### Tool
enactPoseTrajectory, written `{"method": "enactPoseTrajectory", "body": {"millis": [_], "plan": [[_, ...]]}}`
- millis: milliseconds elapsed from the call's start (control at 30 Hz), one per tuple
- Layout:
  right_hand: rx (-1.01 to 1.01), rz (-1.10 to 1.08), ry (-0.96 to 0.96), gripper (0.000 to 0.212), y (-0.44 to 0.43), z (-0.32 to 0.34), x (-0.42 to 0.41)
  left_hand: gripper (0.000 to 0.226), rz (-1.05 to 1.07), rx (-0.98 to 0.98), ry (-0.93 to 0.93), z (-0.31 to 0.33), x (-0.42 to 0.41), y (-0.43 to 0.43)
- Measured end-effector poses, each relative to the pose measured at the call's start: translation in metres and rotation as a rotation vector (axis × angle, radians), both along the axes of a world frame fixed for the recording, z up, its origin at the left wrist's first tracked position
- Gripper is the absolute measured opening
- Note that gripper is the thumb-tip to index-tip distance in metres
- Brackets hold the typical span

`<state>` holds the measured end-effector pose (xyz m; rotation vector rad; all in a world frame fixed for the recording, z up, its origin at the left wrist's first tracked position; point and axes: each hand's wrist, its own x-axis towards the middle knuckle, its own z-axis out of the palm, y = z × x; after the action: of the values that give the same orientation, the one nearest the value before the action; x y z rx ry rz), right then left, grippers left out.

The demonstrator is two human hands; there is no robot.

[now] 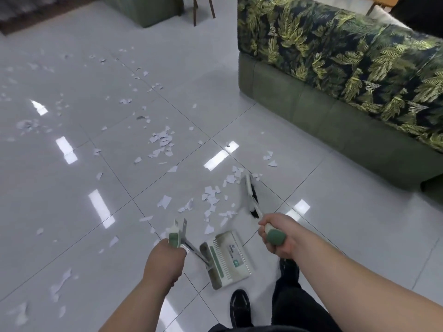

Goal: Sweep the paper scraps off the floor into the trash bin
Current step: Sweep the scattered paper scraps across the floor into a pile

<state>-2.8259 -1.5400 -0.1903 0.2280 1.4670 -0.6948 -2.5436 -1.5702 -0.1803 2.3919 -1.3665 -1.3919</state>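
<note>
White paper scraps (211,197) lie scattered over the glossy grey tile floor, thickest just ahead of me and further off to the upper left. My left hand (165,259) grips the green-capped handle of a white and green dustpan (227,256), which sits on the floor by my feet. My right hand (275,236) grips the green end of a broom handle. The broom head (253,197), with black bristles, rests on the floor right of a cluster of scraps. No trash bin is in view.
A sofa (335,75) with a leaf-print cover and green base fills the upper right. A green ottoman (143,10) and wooden chair legs (203,8) stand at the far top. My black shoes (239,307) are below the dustpan.
</note>
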Motion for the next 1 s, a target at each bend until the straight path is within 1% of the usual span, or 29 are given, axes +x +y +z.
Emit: {"method": "enactPoseTrajectory", "body": {"millis": [133, 233, 300, 400, 533, 667, 733, 800, 900, 1000], "plan": [[-0.041, 0.029, -0.048, 0.014, -0.031, 0.008, -0.024, 0.005, 0.06, 0.001, -0.012, 0.002, -0.015, -0.01], [-0.057, 0.063, -0.029, 0.013, -0.049, 0.021, -0.056, 0.006, 0.084, -0.012, -0.019, 0.003, -0.038, -0.026], [-0.062, 0.163, 0.048, 0.012, -0.061, 0.028, -0.08, 0.004, 0.073, -0.029, -0.034, 0.002, -0.058, -0.038], [-0.07, 0.321, 0.17, 0.009, -0.077, 0.032, -0.116, 0.013, 0.058, -0.048, -0.059, -0.001, -0.095, -0.059], [-0.064, 0.409, 0.298, 0.007, -0.108, 0.025, -0.185, 0.014, 0.039, -0.05, -0.128, -0.002, -0.143, -0.089], [-0.059, 0.492, 0.4, 0.006, -0.149, 0.001, -0.258, 0.014, 0.031, -0.035, -0.196, 0.0, -0.185, -0.111], [-0.046, 0.542, 0.454, 0.014, -0.168, -0.017, -0.285, 0.013, 0.027, -0.027, -0.227, 0.0, -0.202, -0.118], [-0.041, 0.598, 0.463, 0.021, -0.185, -0.03, -0.303, 0.013, 0.038, -0.026, -0.249, 0.001, -0.217, -0.123], [-0.041, 0.722, 0.459, 0.014, -0.202, -0.04, -0.311, 0.014, 0.051, -0.022, -0.267, 0.001, -0.233, -0.126], [-0.035, 0.759, 0.394, 0.012, -0.203, -0.034, -0.301, 0.011, 0.065, -0.022, -0.274, 0.004, -0.245, -0.127]]}}
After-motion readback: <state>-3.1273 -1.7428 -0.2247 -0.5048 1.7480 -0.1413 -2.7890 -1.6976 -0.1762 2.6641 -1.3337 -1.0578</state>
